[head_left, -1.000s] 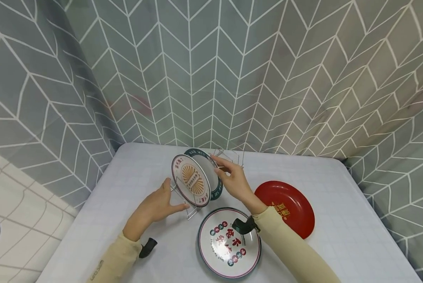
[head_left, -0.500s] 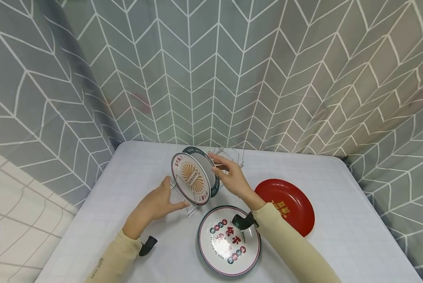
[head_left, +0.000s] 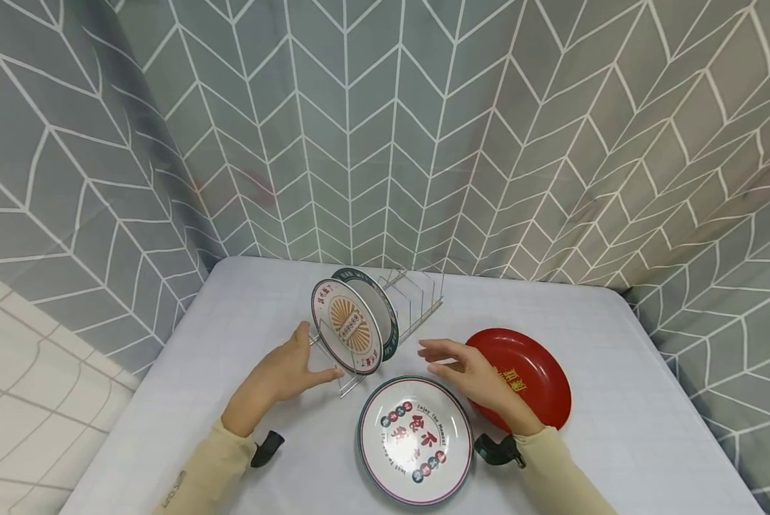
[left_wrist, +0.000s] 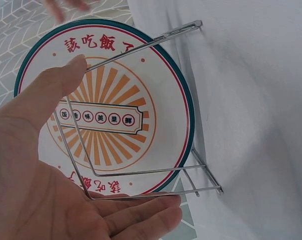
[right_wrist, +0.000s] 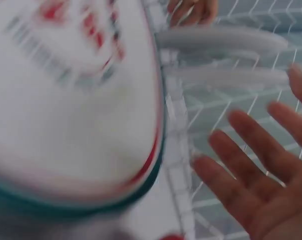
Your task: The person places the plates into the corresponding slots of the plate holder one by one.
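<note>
A wire plate rack (head_left: 417, 304) stands on the table with two round plates upright in its left end. The front plate (head_left: 348, 325) has an orange sunburst; behind it shows the dark-green rim of the second plate (head_left: 391, 336). My left hand (head_left: 284, 368) holds the rack's left end, thumb at one wire and fingers along the other, close before the sunburst plate (left_wrist: 166, 115). Nothing is in my right hand (head_left: 471, 375), its fingers loosely bent, between the rack and a red plate (head_left: 545, 379), overlapping that plate in the head view.
A white plate with red lettering (head_left: 417, 436) lies stacked at the table's front, right of my left hand. Bare wire slots run along the rack's right part. A patterned curtain (head_left: 385, 143) hangs behind the white table (head_left: 648, 429).
My right hand has let go of the dark-green-rimmed plate and moved right and toward me. That plate stays upright in the rack. The left hand has kept its place.
</note>
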Demonstrator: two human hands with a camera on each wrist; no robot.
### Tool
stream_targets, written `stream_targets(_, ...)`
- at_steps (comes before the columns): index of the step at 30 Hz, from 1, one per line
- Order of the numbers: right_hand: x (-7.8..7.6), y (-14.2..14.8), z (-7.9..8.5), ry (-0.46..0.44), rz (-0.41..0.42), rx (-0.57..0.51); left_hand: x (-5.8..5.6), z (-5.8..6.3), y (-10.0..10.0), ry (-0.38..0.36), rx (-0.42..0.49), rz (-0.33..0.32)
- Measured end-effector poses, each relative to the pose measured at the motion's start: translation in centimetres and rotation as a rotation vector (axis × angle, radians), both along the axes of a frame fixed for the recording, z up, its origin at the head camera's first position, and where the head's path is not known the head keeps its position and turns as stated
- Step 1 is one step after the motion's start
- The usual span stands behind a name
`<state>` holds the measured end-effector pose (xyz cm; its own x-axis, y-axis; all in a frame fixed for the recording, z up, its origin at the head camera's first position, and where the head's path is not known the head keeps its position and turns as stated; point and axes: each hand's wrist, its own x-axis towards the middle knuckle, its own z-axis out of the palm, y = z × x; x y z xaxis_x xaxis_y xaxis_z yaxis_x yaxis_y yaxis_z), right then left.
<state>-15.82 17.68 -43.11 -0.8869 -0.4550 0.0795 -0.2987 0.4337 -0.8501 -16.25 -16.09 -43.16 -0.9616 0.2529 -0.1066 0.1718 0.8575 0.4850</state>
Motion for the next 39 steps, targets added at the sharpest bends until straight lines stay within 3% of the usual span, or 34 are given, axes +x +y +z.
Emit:
stream_targets(6,0.2,1.9,-1.2,-0.089,0.103,0.118,0.0,-0.1,0.0,0.010,0.005,0.002)
stream_targets(13,-0.2,2.8,-1.5,-0.086,0.194,0.218,0.0,-0.1,0.0,0.019,0.007,-0.001)
stream_targets(25,-0.8,1.5,-1.2,-0.054,0.181,0.410,0.0,0.0,0.0,0.009,0.004,-0.001)
stream_targets(33,-1.1,1.3,-1.3,-0.040,0.172,0.408,0.1,0.0,0.0,0.003,0.009,0.002)
stream_targets(39,-1.3,1.5,-0.8,0.035,0.122,0.380,0.1,0.1,0.0,-0.003,0.007,0.005)
